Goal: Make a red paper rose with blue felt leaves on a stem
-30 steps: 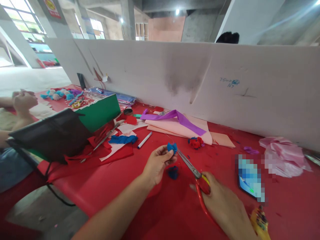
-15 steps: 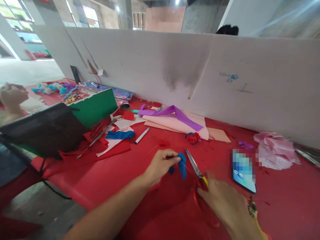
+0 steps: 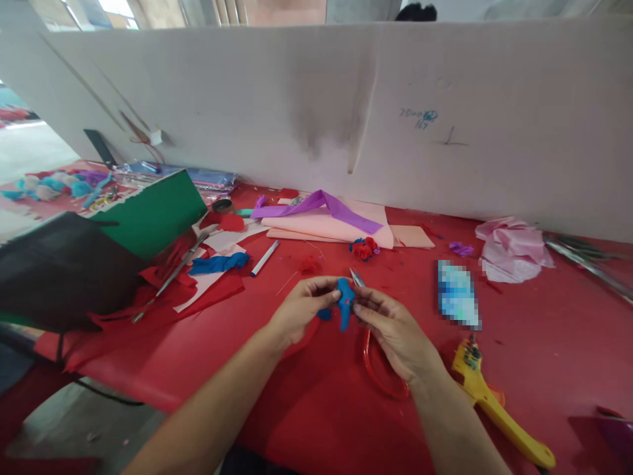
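Observation:
A small twisted strip of blue cloth (image 3: 345,316) is held up over the red table. My left hand (image 3: 302,309) pinches its upper left side between thumb and fingers. On the other side, my right hand (image 3: 395,326) grips its edge with thumb and fingertips. Another bit of blue hangs just beneath the left fingers. Scissors (image 3: 357,278) lie on the table under my right hand, their middle hidden by it, with a red handle loop showing below. A red and blue cloth flower (image 3: 364,249) rests beyond my hands.
On the right lie a yellow glue gun (image 3: 509,417), a blurred-out phone (image 3: 457,293) and crumpled pink plastic (image 3: 514,249). Pink sheets (image 3: 321,232) with a purple strip (image 3: 341,210) lie at the back. Left are a marker (image 3: 265,258), cloth scraps and a green box (image 3: 153,214).
My right hand has left the scissors' handle and come to the blue cloth, now holding it along with my left hand. The view has tilted downward and shifted right, showing the glue gun fully.

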Demonstrator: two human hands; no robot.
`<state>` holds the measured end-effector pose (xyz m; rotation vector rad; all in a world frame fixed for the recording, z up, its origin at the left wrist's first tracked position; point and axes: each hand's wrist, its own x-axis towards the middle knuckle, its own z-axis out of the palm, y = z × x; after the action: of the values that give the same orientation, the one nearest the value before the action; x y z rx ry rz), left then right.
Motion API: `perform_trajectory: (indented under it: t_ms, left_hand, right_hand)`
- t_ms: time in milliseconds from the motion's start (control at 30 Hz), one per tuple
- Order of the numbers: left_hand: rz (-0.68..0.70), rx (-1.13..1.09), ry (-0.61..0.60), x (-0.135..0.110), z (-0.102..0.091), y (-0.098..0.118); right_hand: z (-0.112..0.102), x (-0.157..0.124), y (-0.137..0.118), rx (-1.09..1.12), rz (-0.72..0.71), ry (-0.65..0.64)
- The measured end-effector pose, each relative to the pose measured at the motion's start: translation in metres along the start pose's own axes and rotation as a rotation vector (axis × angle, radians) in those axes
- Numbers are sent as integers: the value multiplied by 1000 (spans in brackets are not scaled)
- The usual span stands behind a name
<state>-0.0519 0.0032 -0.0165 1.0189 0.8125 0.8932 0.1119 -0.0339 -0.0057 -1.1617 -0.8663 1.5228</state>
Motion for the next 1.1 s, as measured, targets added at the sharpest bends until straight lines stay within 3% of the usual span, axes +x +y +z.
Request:
perform_trajectory:
  t_ms: [133, 300, 433, 667, 767, 833, 900, 1000, 1100]
  left_hand:
    - [23, -21, -34, 0, -2, 1]
    - [60, -39, -72, 0, -2, 1]
    - [59, -48, -28, 1, -2, 1]
    - [51, -83, 78, 3, -2, 3]
    - [65, -65, 183, 3, 0, 3]
    - [50, -86, 240, 2, 1, 3]
    - [-18, -183, 187, 1, 3, 3]
    - [-93, -311, 72, 0, 4, 4]
    - [-89, -316, 80, 0, 4, 5]
  right_hand:
    - [1, 2, 1, 144, -3, 83]
    - [4, 1, 0, 169, 135, 6]
    - [1, 1, -2, 168, 37, 26]
    - [-3, 5, 5, 85, -14, 32]
    - [-4, 5, 10, -59, -184, 119]
    - [-4, 3, 12, -309, -413, 220]
    - [-3, 1, 13, -618, -687, 278]
    - [-1, -2, 16, -923, -993, 233]
    - [0, -2, 19, -1058, -1042, 160]
